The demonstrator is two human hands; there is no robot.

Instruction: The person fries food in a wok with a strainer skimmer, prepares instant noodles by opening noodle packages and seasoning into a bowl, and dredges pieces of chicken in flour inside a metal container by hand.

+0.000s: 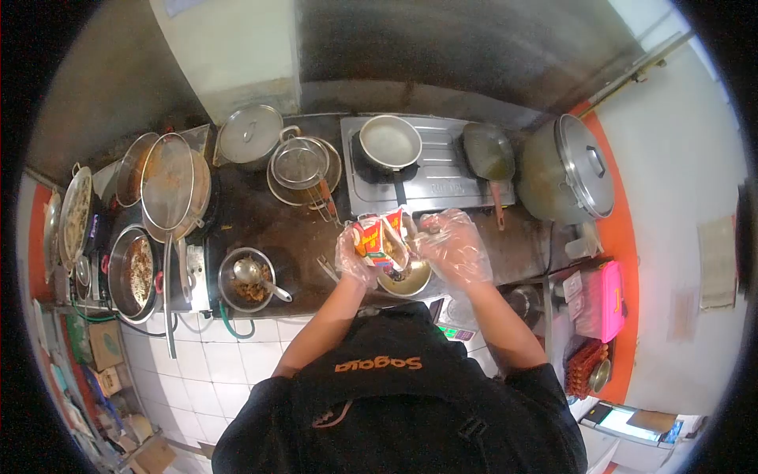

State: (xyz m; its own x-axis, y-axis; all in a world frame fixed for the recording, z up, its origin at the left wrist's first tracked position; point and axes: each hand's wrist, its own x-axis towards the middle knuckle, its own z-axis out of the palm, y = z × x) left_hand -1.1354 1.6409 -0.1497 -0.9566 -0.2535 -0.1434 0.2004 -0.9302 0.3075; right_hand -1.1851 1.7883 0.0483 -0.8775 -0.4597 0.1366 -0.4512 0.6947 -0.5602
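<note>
A red, white and yellow packet (379,242) is held above a metal bowl (410,282) at the counter's front edge. My left hand (357,257), in a clear plastic glove, is closed round the packet's left side. My right hand (454,249), also in a clear glove, is at the packet's right side, above the bowl's right rim; its fingertips are bent, and what they hold is too small to make out. Some dark food shows inside the bowl, partly hidden by the packet.
A two-burner stove (442,189) bears a pale pan (390,142) and a dark pan (488,152). Right of it stands a large lidded pot (553,174). Left are a bowl of brown food with a spoon (246,278), strainers (301,163) and a wok (134,272).
</note>
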